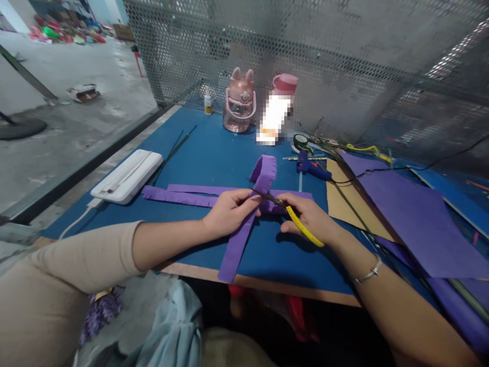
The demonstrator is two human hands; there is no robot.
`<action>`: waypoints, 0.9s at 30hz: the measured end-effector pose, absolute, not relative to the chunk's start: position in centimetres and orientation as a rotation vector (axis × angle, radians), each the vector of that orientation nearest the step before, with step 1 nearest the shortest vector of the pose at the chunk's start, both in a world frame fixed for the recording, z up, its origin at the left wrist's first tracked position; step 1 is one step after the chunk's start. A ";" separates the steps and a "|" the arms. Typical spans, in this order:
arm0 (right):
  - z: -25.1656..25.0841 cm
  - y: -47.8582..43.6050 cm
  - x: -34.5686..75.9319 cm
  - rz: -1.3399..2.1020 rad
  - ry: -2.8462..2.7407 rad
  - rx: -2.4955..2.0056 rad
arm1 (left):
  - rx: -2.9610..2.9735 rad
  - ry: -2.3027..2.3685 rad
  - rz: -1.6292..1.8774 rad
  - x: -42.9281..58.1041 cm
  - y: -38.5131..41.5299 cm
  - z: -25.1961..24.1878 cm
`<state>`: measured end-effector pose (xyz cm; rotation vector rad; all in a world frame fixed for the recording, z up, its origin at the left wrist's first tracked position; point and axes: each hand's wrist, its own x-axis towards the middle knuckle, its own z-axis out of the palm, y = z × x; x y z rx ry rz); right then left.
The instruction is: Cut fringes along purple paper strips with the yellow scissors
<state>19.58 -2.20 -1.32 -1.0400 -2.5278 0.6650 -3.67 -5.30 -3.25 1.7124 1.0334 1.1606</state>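
Observation:
My left hand [233, 214] pinches a purple paper strip [239, 244] near the middle of the table. The strip's upper end curls over and has small cuts along its edge; its lower end hangs toward the table's front edge. In my right hand [309, 216] is a pair of scissors with yellow handles [303, 229]. The dark blades reach to the strip, close beside my left fingers. Behind and under my hands, more purple strips [179, 196] lie across the blue tabletop [206, 153]. How far the blades are apart cannot be made out.
A white power bank [128, 176] with a cable lies at the left. At the back stand a small glue bottle [208, 102], a pink water bottle [239, 104] and a blurred bright phone-like screen [273, 117]. A blue glue gun [311, 167] and purple sheets [405, 209] lie at the right.

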 end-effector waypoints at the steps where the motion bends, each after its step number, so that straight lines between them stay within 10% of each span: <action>1: -1.3 -2.2 19.5 0.676 -2.517 -1.028 | 1.716 1.030 1.159 -3.7 -5.3 -3.3; 27: -1.1 -2.3 19.7 0.605 -2.597 -1.036 | 1.690 1.018 1.195 -3.7 -5.3 -3.3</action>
